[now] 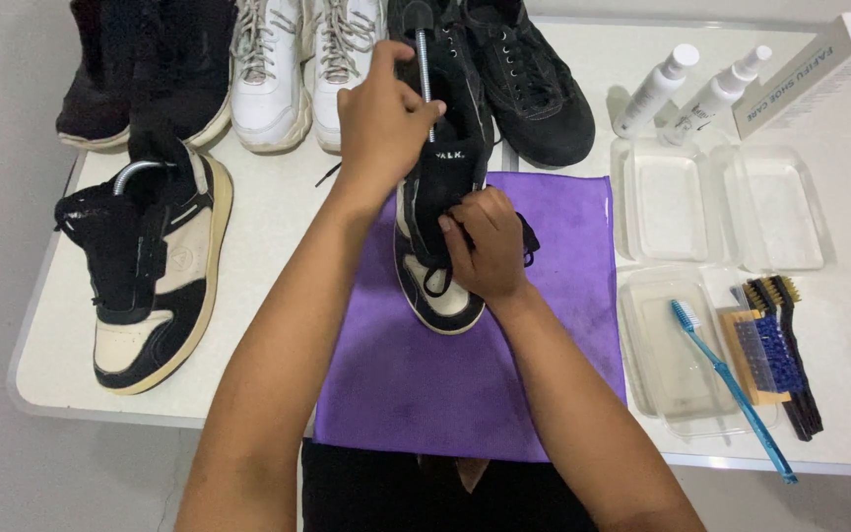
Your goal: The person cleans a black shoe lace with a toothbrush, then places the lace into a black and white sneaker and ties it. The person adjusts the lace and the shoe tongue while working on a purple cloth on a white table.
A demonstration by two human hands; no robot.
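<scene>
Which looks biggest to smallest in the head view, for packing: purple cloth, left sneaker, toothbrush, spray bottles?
1. Purple cloth, partly covered by arms.
2. Left sneaker.
3. Toothbrush, long but thin.
4. Spray bottles; the two look alike.

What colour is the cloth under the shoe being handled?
Purple cloth, plain, clearest in the head view.

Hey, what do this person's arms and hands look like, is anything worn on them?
Both arms are bare to the frame's edge: no sleeves, gloves or watch show. The left hand and right hand carry no visible rings or wristbands. Fingernails look short and unpainted.
</scene>
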